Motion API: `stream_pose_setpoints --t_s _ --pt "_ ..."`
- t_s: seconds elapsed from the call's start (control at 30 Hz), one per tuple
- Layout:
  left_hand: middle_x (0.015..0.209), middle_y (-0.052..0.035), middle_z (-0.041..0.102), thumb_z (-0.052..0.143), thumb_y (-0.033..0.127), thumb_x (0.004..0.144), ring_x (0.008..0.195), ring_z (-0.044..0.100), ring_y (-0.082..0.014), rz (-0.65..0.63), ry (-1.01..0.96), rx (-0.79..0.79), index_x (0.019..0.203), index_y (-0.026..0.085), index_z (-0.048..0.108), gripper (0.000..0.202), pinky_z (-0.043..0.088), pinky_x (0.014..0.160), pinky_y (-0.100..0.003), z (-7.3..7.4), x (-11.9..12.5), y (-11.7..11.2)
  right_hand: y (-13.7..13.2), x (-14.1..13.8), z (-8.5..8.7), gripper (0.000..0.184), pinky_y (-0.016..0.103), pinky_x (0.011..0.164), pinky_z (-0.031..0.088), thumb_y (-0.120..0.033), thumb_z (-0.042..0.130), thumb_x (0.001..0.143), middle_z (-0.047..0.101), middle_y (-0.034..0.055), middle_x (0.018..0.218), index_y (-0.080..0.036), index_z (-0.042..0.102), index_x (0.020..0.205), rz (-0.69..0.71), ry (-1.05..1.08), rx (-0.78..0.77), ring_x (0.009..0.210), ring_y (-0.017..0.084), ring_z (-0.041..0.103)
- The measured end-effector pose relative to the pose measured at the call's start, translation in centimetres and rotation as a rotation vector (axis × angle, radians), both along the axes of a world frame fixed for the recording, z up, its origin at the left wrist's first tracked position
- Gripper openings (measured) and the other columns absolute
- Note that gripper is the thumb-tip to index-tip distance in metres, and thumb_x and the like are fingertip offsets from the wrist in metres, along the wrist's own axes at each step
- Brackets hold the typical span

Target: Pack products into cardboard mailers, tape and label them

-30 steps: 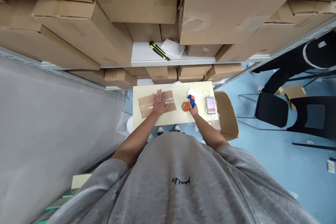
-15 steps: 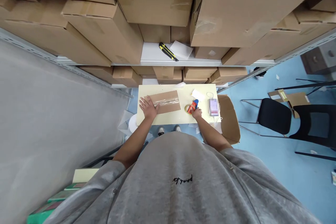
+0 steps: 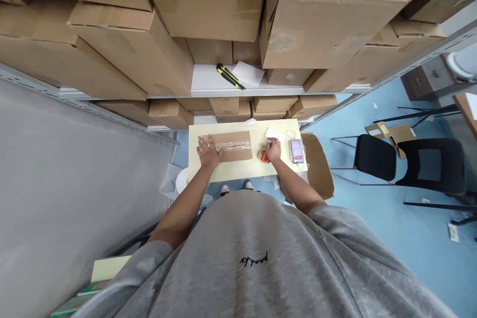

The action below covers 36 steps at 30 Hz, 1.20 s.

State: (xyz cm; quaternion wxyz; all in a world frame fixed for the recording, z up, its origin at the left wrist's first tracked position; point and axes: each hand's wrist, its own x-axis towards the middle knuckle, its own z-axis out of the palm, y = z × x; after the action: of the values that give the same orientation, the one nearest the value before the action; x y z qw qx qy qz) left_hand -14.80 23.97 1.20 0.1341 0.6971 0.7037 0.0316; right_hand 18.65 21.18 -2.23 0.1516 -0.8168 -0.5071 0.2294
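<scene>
A flat brown cardboard parcel [image 3: 234, 145] with a strip of clear tape along it lies on a small pale yellow table [image 3: 238, 171]. My left hand [image 3: 207, 151] rests flat on the parcel's left end, fingers spread. To the parcel's right, my right hand [image 3: 274, 150] is closed round an orange and blue tape dispenser [image 3: 265, 155] that sits on the table. A phone [image 3: 296, 150] lies at the table's right edge, with a white slip of paper [image 3: 273, 133] behind the dispenser.
Shelves stacked with large cardboard boxes [image 3: 208, 5] rise behind the table. A yellow and black utility knife [image 3: 228, 75] lies on a shelf beside white paper. An open carton [image 3: 318, 164] stands right of the table; black chairs [image 3: 406, 161] are further right on the blue floor.
My left hand slid from the parcel's middle to its left end. My right hand lowered the tape dispenser and now covers it more. The camera view shifted a little.
</scene>
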Motion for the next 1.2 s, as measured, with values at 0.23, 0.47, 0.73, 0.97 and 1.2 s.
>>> stream_pose_setpoints --t_s 0.23,0.47,0.73,0.97,1.2 --pt "0.176 -0.0322 0.001 0.043 0.059 0.103 0.162 0.014 -0.0506 0.020 0.038 0.006 0.171 0.004 0.016 0.092 0.026 0.124 -0.069 -0.4 1.0 -0.2 5.1 3.8 -1.5 0.048 0.038 0.118 0.040 -0.021 0.053 0.096 0.058 0.0141 0.149 -0.017 0.059 0.143 0.050 -0.068 -0.102 0.138 0.028 0.050" --pt "0.177 -0.0290 0.000 0.042 0.063 0.103 0.158 0.024 -0.0506 0.039 0.046 0.029 0.172 0.008 0.013 0.093 0.033 0.121 -0.066 -1.0 1.2 -0.3 9.8 4.7 -6.0 0.059 0.045 0.116 0.039 -0.027 0.064 0.093 0.051 0.0182 0.155 -0.018 0.051 0.150 0.103 -0.181 -0.321 0.144 0.032 0.044" --pt "0.178 -0.0274 -0.003 0.042 0.064 0.103 0.157 0.025 -0.0518 0.043 0.046 0.032 0.172 0.008 0.013 0.094 0.031 0.121 -0.067 -1.2 1.3 -0.3 12.4 5.8 -8.4 0.068 0.050 0.111 0.041 -0.037 0.077 0.088 0.048 0.0238 0.150 -0.012 0.051 0.145 0.150 -0.347 -0.426 0.135 0.036 0.049" --pt "0.178 -0.0272 0.003 0.043 0.064 0.102 0.157 0.027 -0.0501 0.048 0.083 0.025 0.172 0.009 0.013 0.094 0.034 0.119 -0.065 -1.1 1.3 -0.3 11.6 6.0 -7.3 0.077 0.050 0.104 0.049 -0.047 0.079 0.085 0.044 0.0249 0.151 -0.013 0.049 0.147 0.226 -0.349 -0.368 0.127 0.037 0.057" --pt "0.178 -0.0276 0.002 0.044 0.064 0.102 0.156 0.028 -0.0502 0.057 0.081 0.031 0.172 0.010 0.015 0.093 0.035 0.119 -0.065 -1.0 1.4 -0.4 11.4 5.6 -6.6 0.077 0.052 0.110 0.046 -0.033 0.080 0.082 0.046 0.0252 0.150 -0.012 0.047 0.149 0.220 -0.306 -0.392 0.139 0.038 0.046"
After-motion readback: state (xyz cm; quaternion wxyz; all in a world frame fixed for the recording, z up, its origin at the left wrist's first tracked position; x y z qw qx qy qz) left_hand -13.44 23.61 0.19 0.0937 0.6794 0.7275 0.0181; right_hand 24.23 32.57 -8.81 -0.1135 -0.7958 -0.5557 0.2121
